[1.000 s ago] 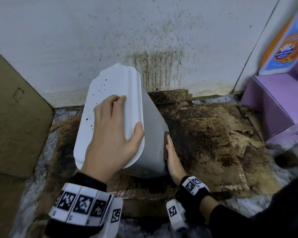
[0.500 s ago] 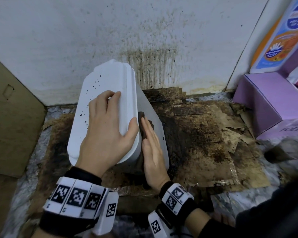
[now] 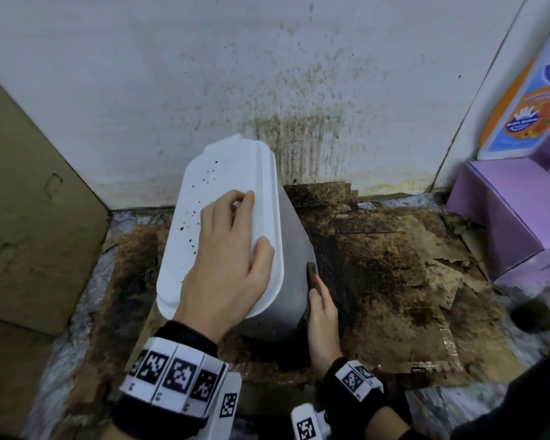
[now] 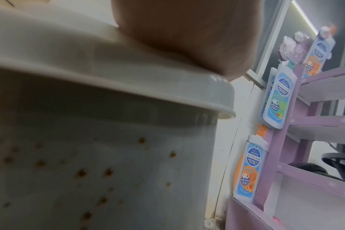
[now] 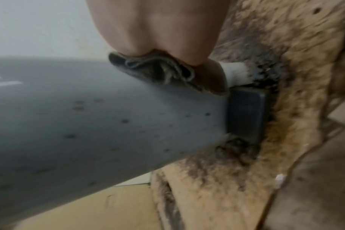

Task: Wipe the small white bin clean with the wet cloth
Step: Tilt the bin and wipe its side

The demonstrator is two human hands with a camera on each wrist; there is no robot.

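One small white bin stands on the stained cardboard by the wall. The right hand, flat, has slid the one wet cloth from the upper side down low; the speckled lid is unwiped. The left hand lies open on the lid, steadying

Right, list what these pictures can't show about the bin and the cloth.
- Bin: its left and far sides face away from the head view; the inside is shut under the lid.
- Lid: the left hand covers part of it, so any specks there are hidden.
- Cloth: mostly under the right hand; the right wrist view is blurred, so wetness is unclear.
- Bin base: shadowed in the head view.
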